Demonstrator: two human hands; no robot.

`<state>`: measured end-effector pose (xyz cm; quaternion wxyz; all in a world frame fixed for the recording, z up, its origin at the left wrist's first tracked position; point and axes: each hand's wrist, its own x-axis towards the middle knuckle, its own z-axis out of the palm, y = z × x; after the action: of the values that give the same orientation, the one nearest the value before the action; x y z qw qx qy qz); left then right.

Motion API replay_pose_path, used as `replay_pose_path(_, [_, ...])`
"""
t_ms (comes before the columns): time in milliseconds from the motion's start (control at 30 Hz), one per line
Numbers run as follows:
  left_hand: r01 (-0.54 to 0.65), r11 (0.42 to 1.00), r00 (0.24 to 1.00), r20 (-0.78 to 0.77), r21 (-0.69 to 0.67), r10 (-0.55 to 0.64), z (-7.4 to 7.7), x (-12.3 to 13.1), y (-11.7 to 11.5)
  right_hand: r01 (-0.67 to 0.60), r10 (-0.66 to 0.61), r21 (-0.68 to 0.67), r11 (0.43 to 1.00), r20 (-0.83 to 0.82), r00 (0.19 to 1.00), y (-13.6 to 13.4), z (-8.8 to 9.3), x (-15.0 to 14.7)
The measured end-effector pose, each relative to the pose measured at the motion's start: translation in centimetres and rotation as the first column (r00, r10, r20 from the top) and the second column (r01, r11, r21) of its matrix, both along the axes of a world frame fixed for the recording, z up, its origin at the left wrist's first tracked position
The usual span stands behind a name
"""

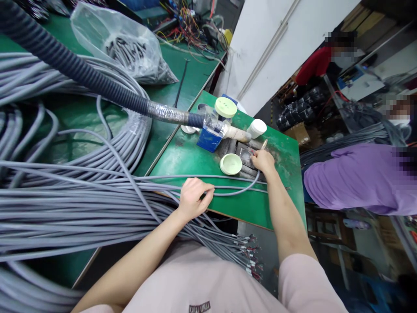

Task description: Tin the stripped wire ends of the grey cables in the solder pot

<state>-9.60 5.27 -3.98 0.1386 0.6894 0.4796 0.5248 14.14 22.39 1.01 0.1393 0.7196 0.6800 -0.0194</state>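
My right hand [263, 161] is closed round the end of a grey cable [246, 190], beside a dark, stained metal block [249, 155] on the green table. The cable curves down from that hand and runs left to my left hand [194, 198]. There the thumb and forefinger are pinched together on the cable, over several parallel grey cables. A short tan stick [265, 142] pokes up by my right hand. Left of the block sits an open pale-green tub [231, 164]. Fine wires at the cable end are too small to make out.
A ribbed dark hose [107, 93] crosses from the upper left to a blue box [209, 138]. Further tubs, one white [257, 128], stand behind. Coiled grey cables [137, 130] and a plastic bag [122, 45] lie left. Two people, one in a purple top [358, 176], are at right.
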Motion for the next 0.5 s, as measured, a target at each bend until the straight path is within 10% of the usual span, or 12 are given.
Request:
replay_pose_path(267, [-0.014,1.000,1.000,-0.018,0.020,0.014,0.2,0.0,0.1,0.020,0.014,0.117,0.993,-0.284,0.959,-2.4,2.7,0.9])
replay_pose_path(500, [0.034,0.995,0.978,0.210,-0.096,-0.013,0.9,0.7,0.2,0.066,0.145,0.199,0.978,-0.868,0.474,-9.9,5.8,-1.5])
